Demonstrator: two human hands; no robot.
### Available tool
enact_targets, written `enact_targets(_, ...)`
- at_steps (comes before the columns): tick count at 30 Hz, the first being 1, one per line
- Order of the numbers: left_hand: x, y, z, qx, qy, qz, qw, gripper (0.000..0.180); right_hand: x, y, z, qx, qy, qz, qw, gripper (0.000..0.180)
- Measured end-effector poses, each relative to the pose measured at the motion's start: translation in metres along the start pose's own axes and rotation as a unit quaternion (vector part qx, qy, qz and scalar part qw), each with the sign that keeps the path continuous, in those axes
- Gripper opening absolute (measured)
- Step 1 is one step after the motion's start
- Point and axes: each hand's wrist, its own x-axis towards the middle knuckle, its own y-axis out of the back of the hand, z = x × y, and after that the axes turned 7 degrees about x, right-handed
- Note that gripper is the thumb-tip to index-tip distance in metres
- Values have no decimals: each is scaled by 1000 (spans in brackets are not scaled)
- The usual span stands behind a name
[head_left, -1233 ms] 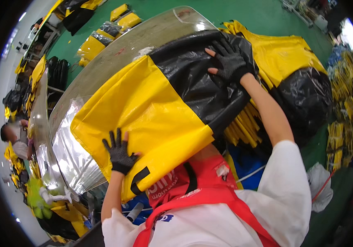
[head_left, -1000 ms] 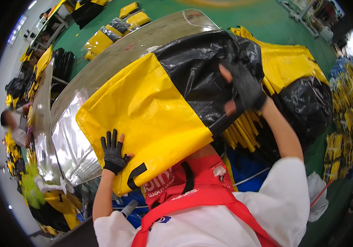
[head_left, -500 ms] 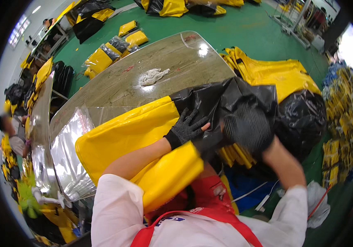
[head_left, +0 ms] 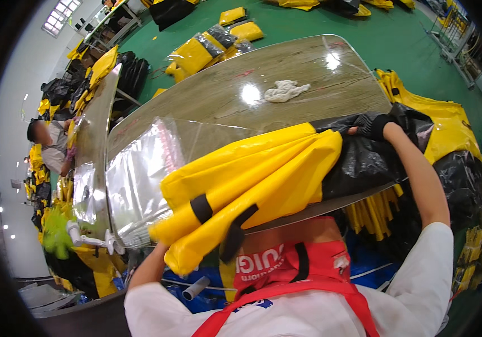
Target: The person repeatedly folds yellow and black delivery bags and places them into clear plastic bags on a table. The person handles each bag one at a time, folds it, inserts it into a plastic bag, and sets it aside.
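Observation:
A yellow-and-black waterproof garment [head_left: 269, 168] lies along the near side of a table, its shiny black part to the right. Two long yellow pieces with black tabs hang toward the lower left. My right hand [head_left: 373, 124], in a dark striped glove with the thumb tip bare, rests on the black part with fingers stretched to the left. My left forearm reaches up beneath the yellow ends; the hand itself is hidden behind them, so its fingers do not show. Clear plastic sheets [head_left: 139, 174] lie at the table's left end, beside the garment.
A white crumpled cloth [head_left: 286, 91] sits on the wood-patterned table [head_left: 224, 92]. More yellow-and-black garments [head_left: 449, 126] are heaped at the right. Bagged yellow packs [head_left: 193, 55] lie on the green floor beyond. At far left a person [head_left: 55, 140] stands by another table.
My left hand has gone from the middle of the garment to beneath its yellow end. The folded yellow part is now spread into two pieces. My right hand has moved farther up the black part.

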Motion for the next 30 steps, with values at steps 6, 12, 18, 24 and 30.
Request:
enact_targets(6, -134, -45, -20, -220, 405, 288, 839, 38, -2, 1, -12, -50, -10, 51, 997, 45)
enact_targets(12, -79, 9, -11, -183, 379, 392, 818, 34, -23, -10, -3, -43, -37, 93, 994, 48)
enact_targets(18, -88, -61, -84, 70, 541, 122, 829, 53, -20, -32, -29, -26, -67, 64, 995, 64)
enact_targets(24, -34, -8, -26, 275, 247, 398, 839, 49, -32, -24, -53, -103, -137, 25, 985, 75)
enact_targets(30, 105, -90, 112, 82, -89, 90, 989, 71, -27, -25, -49, -108, -151, 112, 976, 62)
